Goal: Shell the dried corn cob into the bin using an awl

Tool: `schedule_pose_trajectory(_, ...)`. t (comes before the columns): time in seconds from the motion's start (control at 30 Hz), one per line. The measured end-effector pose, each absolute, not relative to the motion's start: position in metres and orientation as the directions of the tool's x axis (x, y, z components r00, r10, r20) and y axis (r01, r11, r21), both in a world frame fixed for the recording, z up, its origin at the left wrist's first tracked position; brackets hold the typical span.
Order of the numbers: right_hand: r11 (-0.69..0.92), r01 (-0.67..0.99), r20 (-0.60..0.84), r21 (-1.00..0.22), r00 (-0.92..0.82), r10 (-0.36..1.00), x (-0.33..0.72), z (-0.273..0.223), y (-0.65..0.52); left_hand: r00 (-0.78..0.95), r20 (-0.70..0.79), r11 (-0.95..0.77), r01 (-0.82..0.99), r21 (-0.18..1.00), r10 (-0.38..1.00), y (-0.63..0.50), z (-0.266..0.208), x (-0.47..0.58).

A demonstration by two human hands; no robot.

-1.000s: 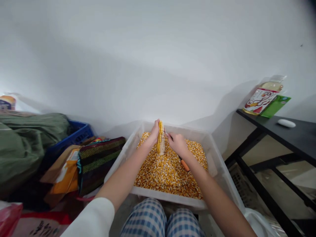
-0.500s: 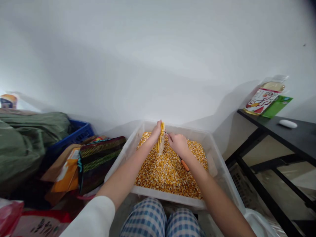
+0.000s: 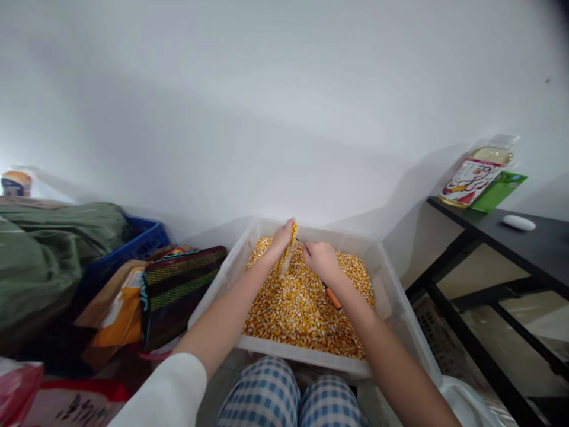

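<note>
My left hand (image 3: 281,236) is closed round a corn cob (image 3: 287,252), tilted with its upper end leaning right. Rows of yellow kernels remain on the cob's left side, while its right side is pale and bare. My right hand (image 3: 320,260) is closed on a thin dark pointed tool (image 3: 299,240), whose tip meets the cob near the top. Fingers hide the tool's grip. Beneath both hands, loose corn kernels (image 3: 293,320) fill much of a translucent plastic tub (image 3: 306,350). An orange handle (image 3: 333,298) shows beside my right forearm; whether it belongs to the held tool I cannot tell.
On the right stands a black table (image 3: 542,240) with a bottle (image 3: 478,175), a green packet (image 3: 498,192) and a white oval object (image 3: 518,223). To the left are a blue crate (image 3: 142,242), a mesh bag (image 3: 182,296) and cardboard (image 3: 118,308). A white wall rises behind the tub.
The cob has tilted, its top shifting slightly right and its lower end left, with my left hand turning along. My right hand stays in nearly the same place.
</note>
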State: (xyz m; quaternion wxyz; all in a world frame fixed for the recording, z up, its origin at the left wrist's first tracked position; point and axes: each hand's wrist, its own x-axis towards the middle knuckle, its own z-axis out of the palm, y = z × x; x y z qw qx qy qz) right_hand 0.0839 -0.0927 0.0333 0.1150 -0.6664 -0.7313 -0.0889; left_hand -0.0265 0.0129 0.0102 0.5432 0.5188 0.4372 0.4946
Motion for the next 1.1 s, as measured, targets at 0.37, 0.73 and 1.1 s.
schedule_pose_trajectory(0.37, 0.145, 0.987, 0.27, -0.063, -0.122, 0.955, 0.084, 0.024, -0.089, 0.17, 0.258, -0.293, 0.233, 0.927, 0.951, 0.013, -0.001, -0.026)
schedule_pose_trajectory(0.73, 0.258, 0.954, 0.249, -0.154, -0.215, 0.944, 0.097, 0.022, -0.082, 0.221, 0.241, -0.281, 0.169, 0.945, 0.945, 0.013, -0.006, -0.027)
schedule_pose_trajectory(1.1, 0.319, 0.939, 0.14, -0.131, -0.301, 0.943, 0.101, 0.022, -0.081, 0.478, 0.335, -0.547, 0.419, 0.725, 0.812, 0.007, -0.007, -0.027)
